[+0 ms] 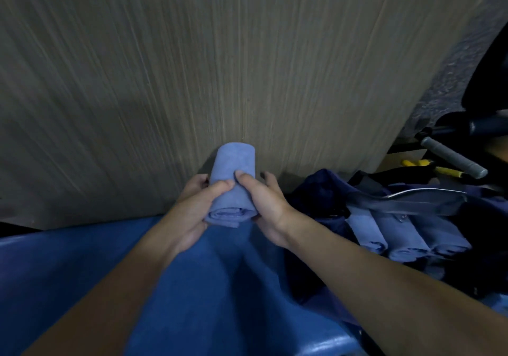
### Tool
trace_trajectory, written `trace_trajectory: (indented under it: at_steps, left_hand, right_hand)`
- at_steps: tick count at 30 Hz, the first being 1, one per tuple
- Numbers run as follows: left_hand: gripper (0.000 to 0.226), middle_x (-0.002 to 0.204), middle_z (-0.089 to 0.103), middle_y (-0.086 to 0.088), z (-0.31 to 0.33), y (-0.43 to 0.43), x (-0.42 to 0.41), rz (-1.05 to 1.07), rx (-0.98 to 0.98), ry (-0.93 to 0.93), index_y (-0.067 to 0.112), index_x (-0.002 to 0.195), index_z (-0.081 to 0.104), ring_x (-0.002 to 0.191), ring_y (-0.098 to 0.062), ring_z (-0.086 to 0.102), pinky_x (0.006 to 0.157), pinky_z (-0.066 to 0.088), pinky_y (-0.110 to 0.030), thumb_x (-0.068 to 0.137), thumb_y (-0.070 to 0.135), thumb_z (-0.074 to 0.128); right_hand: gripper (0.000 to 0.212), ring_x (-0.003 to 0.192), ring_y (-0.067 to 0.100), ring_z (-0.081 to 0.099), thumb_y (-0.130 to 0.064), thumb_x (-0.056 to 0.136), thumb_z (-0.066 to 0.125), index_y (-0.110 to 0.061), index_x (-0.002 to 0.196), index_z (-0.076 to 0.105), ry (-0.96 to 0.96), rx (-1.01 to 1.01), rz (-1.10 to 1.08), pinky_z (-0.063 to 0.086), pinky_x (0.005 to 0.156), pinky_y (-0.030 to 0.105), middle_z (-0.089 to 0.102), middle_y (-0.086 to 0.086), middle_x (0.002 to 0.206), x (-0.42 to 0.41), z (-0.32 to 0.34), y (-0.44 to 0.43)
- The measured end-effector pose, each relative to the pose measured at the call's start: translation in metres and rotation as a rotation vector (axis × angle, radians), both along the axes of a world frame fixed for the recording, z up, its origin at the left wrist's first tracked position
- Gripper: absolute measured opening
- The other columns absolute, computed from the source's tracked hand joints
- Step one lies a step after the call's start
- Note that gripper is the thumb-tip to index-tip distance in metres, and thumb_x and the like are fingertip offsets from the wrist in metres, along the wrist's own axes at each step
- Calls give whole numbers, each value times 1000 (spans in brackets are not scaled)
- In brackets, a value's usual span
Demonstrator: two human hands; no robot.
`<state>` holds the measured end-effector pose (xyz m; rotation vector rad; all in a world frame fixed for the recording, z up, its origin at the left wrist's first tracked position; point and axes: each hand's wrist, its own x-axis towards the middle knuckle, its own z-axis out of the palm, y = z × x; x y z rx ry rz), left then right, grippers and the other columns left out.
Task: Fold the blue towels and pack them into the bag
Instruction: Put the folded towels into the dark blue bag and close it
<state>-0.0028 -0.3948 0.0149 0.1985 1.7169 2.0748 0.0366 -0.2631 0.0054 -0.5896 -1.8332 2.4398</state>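
A light blue towel [232, 171], rolled into a tight cylinder, sits at the near edge of the wooden table [247, 67]. My left hand [192, 210] grips its left side with the thumb across the top. My right hand [265, 204] grips its right side, its thumb beside the left thumb. The roll's spiral end faces me. To the right lies an open dark navy bag [324, 190] holding three rolled blue towels [398, 234] side by side.
Blue cloth [206, 287] covers my lap below the hands. At the far right are a grey-handled bar [453, 157], yellow-handled tools [428, 167] and a dark chair part [486, 124]. The bag's strap and metal edge [412, 194] cross above the packed towels.
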Motion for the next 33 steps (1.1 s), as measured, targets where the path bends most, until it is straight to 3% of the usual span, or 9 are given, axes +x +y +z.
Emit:
trace_trajectory:
  at_steps: [7, 11, 15, 17, 19, 21, 24, 28, 33]
  left_hand:
    - [46, 106, 68, -10, 42, 40, 45, -11, -218, 319, 15, 110, 47, 92, -19, 70, 74, 55, -34, 76, 35, 71]
    - [14, 88, 62, -1, 58, 73, 69, -3, -242, 480, 23, 96, 54, 76, -10, 59, 67, 45, -21, 87, 28, 64]
    - [6, 81, 58, 5, 62, 110, 90, -39, -291, 717, 21, 84, 57, 76, -9, 54, 75, 45, -27, 88, 17, 60]
    - [5, 91, 58, 3, 62, 128, 101, -91, -347, 909, 17, 82, 60, 86, -7, 56, 81, 41, -21, 85, 13, 59]
    - [6, 105, 57, 4, 59, 145, 110, -168, -422, 1095, 19, 81, 64, 97, -7, 55, 87, 39, -21, 83, 17, 58]
    - [9, 125, 53, 7, 56, 160, 115, -221, -603, 1251, 26, 84, 67, 118, -11, 47, 97, 34, -31, 83, 25, 57]
    - [15, 148, 40, 8, 46, 177, 119, -320, -808, 1368, 33, 91, 71, 144, -14, 21, 112, 17, -41, 87, 30, 57]
    - [30, 157, 28, 10, 35, 197, 123, -488, -993, 1435, 33, 117, 68, 149, -11, 3, 117, 0, -56, 93, 36, 49]
    - [48, 156, 29, 17, 36, 212, 122, -492, -1065, 1470, 24, 143, 46, 149, -6, 4, 113, -7, -65, 95, 25, 43]
  right_hand:
    - [61, 90, 15, 70, -28, 95, 57, -35, 145, 23, 196, 164, -160, 58, 80, 33, 64, -4, 105, 57, 46, 36]
    - [53, 106, 17, 63, -25, 98, 52, -40, 143, 29, 267, 369, -264, 53, 92, 33, 59, 3, 127, 98, 58, 72]
    - [50, 97, -1, 50, -18, 100, 47, -29, 147, 32, 285, 546, -344, 38, 83, 7, 49, -14, 116, 143, 65, 119]
    - [49, 91, -5, 43, -17, 101, 45, -27, 147, 34, 267, 594, -375, 36, 82, 13, 44, -18, 103, 165, 65, 143]
    - [48, 107, 1, 45, -18, 102, 44, -29, 147, 34, 243, 629, -392, 37, 95, 22, 49, -14, 115, 184, 63, 166]
    - [47, 128, 7, 40, -20, 102, 43, -31, 147, 33, 214, 661, -387, 35, 105, 28, 45, -10, 139, 203, 62, 183]
    - [45, 121, 6, 43, -22, 103, 43, -33, 145, 34, 187, 702, -369, 37, 89, 19, 46, -10, 135, 225, 58, 201]
    - [39, 111, 11, 49, -24, 102, 44, -39, 138, 38, 136, 682, -373, 38, 83, 28, 52, -9, 124, 243, 48, 218]
    - [32, 85, 18, 51, -22, 101, 46, -42, 126, 47, 106, 625, -329, 39, 72, 30, 56, 11, 105, 255, 36, 221]
